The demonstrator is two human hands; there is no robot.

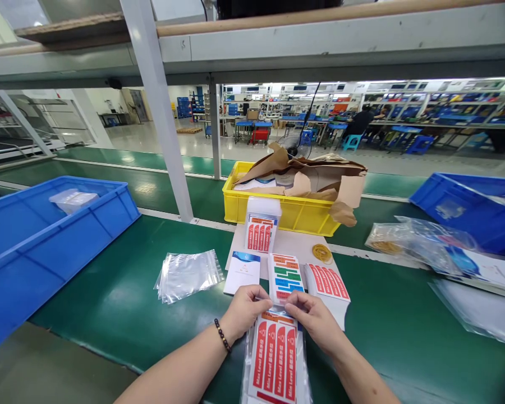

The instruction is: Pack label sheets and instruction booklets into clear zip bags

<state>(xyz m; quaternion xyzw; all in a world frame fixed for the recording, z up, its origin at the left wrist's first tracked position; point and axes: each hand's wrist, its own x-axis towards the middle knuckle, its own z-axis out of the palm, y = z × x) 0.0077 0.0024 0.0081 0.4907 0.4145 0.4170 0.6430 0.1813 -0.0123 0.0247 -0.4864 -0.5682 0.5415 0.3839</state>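
Observation:
My left hand (248,311) and my right hand (313,320) are both closed, fingers pinching the top edge of a clear plastic bag (305,367). Inside it shows a sticker sheet (274,359) with red level labels, an orange strip above them. Just beyond my fingers is a stack of sheets with orange, green and blue labels (287,275). White booklets (243,272) with a blue top lie to its left, and a stack of red label sheets (328,283) to its right. Farther back, a filled bag (261,233) leans against the yellow crate.
Flat clear bags (189,275) lie on the green belt (122,314) at left. Blue bins (59,235) stand left and right (471,210). The yellow crate (278,213) holds brown paper. Rubber bands (322,253) sit on the cardboard; plastic packs (421,244) lie at right.

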